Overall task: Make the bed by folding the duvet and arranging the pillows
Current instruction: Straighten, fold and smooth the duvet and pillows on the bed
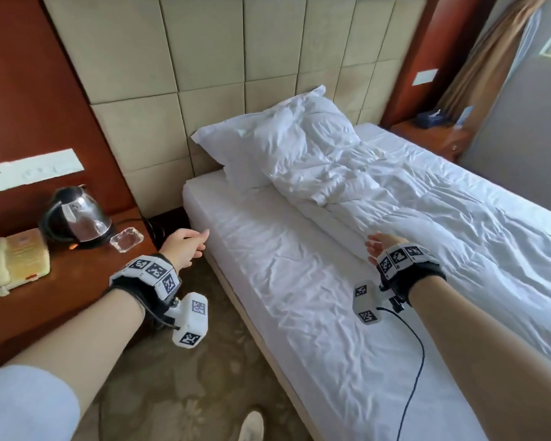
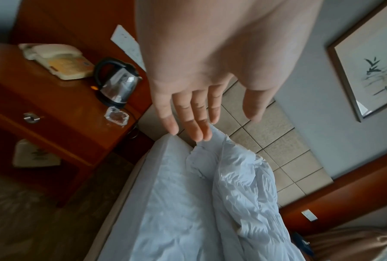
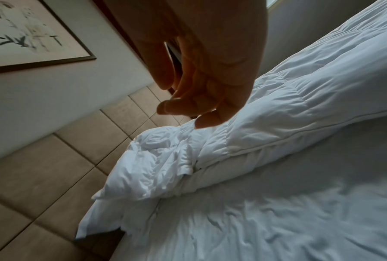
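Reaching forward over the bed, both hands were empty. The left hand (image 1: 185,246) hung over the gap between bedside table and mattress, fingers straight and slightly spread, touching nothing. The right hand (image 1: 383,246) hovered just above the near edge of the duvet, fingers loosely curled, holding nothing; whether a fingertip brushed the fabric could not be told.

The white quilted duvet (image 1: 442,218) lay creased along the far half of the mattress, its near edge forming a long roll down the middle, its top end bunched against the pillows. The crumpled white pillows (image 1: 287,138) sat stacked and askew at the centre of the beige padded headboard (image 1: 204,74), one corner pointing up. The near half of the white fitted sheet (image 1: 283,281) lay bare and wrinkled.

Outward from the left hand: a wooden bedside table (image 1: 77,281) carrying a steel and black electric kettle (image 1: 77,214), a clear glass ashtray (image 1: 126,239) and a cream telephone (image 1: 16,262).

Judgement: duvet step, early; nothing squared or folded yet. The next move seems to call for both hands to take the duvet's near edge, well apart, lift it clear of the pillows and draw it even before any fold. Pillows last.
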A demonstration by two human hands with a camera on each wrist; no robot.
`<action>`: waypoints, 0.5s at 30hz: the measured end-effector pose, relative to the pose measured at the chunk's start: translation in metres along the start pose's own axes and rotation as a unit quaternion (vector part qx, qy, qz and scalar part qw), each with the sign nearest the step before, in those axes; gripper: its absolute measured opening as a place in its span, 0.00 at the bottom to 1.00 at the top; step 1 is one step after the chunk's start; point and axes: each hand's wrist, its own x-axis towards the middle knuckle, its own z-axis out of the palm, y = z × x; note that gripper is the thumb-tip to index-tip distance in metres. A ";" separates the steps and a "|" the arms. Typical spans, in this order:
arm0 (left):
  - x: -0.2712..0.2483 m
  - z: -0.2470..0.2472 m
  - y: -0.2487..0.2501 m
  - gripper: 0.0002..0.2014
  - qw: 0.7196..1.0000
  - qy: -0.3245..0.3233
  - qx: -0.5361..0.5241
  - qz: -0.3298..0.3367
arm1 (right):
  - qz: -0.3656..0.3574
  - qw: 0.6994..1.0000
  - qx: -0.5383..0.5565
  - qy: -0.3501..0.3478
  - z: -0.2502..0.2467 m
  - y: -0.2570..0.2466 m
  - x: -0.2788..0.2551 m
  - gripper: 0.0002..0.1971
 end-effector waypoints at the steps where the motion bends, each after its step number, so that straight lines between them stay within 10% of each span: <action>1: 0.018 0.000 0.011 0.13 1.000 0.004 0.006 0.009 | -0.003 1.000 0.003 -0.005 0.008 -0.010 0.010 0.18; 15: 0.415 0.130 0.123 0.40 0.984 -0.115 0.135 -0.021 | 0.090 0.975 0.098 0.180 0.085 -0.078 0.233 0.17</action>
